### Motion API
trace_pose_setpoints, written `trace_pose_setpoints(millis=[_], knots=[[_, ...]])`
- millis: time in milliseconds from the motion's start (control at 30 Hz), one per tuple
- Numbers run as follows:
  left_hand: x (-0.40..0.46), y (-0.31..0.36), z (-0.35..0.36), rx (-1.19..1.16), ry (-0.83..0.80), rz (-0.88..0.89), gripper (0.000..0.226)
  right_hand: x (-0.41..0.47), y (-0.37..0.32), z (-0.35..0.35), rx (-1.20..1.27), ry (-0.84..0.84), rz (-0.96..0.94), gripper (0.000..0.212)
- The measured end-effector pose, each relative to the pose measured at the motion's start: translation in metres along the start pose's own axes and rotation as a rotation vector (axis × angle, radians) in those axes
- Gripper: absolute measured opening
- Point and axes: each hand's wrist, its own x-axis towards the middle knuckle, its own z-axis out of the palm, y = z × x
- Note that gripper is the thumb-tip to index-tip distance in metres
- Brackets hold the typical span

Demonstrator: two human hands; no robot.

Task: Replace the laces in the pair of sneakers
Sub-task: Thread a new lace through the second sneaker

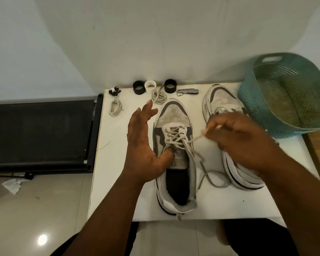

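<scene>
Nearest me, mid-frame on the white tabletop (118, 182), stands the grey-and-white laced sneaker (174, 145). My left hand (144, 145) has its fingers straight and spread, thumb pressing the tongue. My right hand (238, 133) pinches the beige lace (196, 139) in curled fingers, above the second worn sneaker (220, 100) at right.

Matt white table top (118, 159), smooth, lightly scuffed. Grey suede-like cloth with worn white leather-like panels on the centre sneaker (174, 115) and the right-hand sneaker (218, 100), both grubby; glossy rubber sole edges. Woven beige cord for the threaded lace (194, 157) and two coiled laces (158, 97) toward the top. Shiny metal on the small folding tool (187, 92). Perforated teal plastic basket (262, 111), dull, upper right. Polished tile floor (35, 209), lower left, with crumpled paper (12, 184).
</scene>
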Motion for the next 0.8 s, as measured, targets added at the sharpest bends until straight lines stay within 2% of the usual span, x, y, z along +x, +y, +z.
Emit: trace_pose_setpoints(millis=[67,133,200,233,267,333,367,433,533,600,667,700,733,767,800], knots=[[0.000,0.000,-0.001,-0.008,-0.004,-0.002,0.101,0.001,-0.004,-0.005,0.473,0.223,-0.112,0.031],[-0.001,0.000,0.000,-0.017,-0.006,-0.014,0.100,0.000,-0.006,-0.001,0.683,0.277,-0.219,0.031],[-0.001,-0.001,0.001,-0.021,-0.001,-0.031,0.099,-0.001,-0.004,0.010,0.612,0.275,-0.244,0.020],[-0.001,-0.002,0.001,-0.022,0.003,-0.031,0.099,-0.001,-0.003,0.013,0.460,0.282,-0.232,0.013],[-0.002,-0.003,0.002,-0.027,0.005,-0.025,0.097,-0.001,-0.002,0.014,0.255,0.297,-0.202,0.016],[-0.004,-0.004,0.002,-0.050,0.014,-0.002,0.088,0.000,0.003,0.014,-0.098,0.340,-0.153,0.049],[-0.004,-0.003,0.002,-0.071,0.027,0.003,0.081,0.000,0.003,0.014,-0.149,0.358,-0.165,0.060],[-0.003,0.001,0.000,-0.180,0.067,-0.028,0.064,-0.004,0.003,0.018,-0.091,0.351,-0.248,0.064],[0.004,0.012,-0.006,-0.392,0.123,-0.084,0.035,-0.004,0.005,0.029,0.185,0.244,-0.278,0.064],[0.007,0.019,-0.008,-0.429,0.083,-0.060,0.021,-0.002,0.005,0.038,0.299,0.148,-0.249,0.066],[0.007,0.027,-0.008,-0.420,-0.014,0.000,0.017,-0.004,0.004,0.048,0.312,0.078,-0.183,0.084],[0.007,0.030,-0.006,-0.410,-0.058,0.023,0.018,-0.005,0.003,0.053,0.303,0.036,-0.138,0.087],[0.007,0.033,-0.004,-0.396,-0.091,0.044,0.017,-0.006,0.004,0.058,0.324,-0.012,-0.109,0.071],[0.007,0.034,-0.003,-0.387,-0.107,0.066,0.014,-0.008,0.003,0.061,0.346,-0.059,-0.086,0.046],[0.007,0.034,-0.002,-0.393,-0.113,0.082,0.010,-0.010,0.001,0.063,0.336,-0.089,-0.071,0.035]])
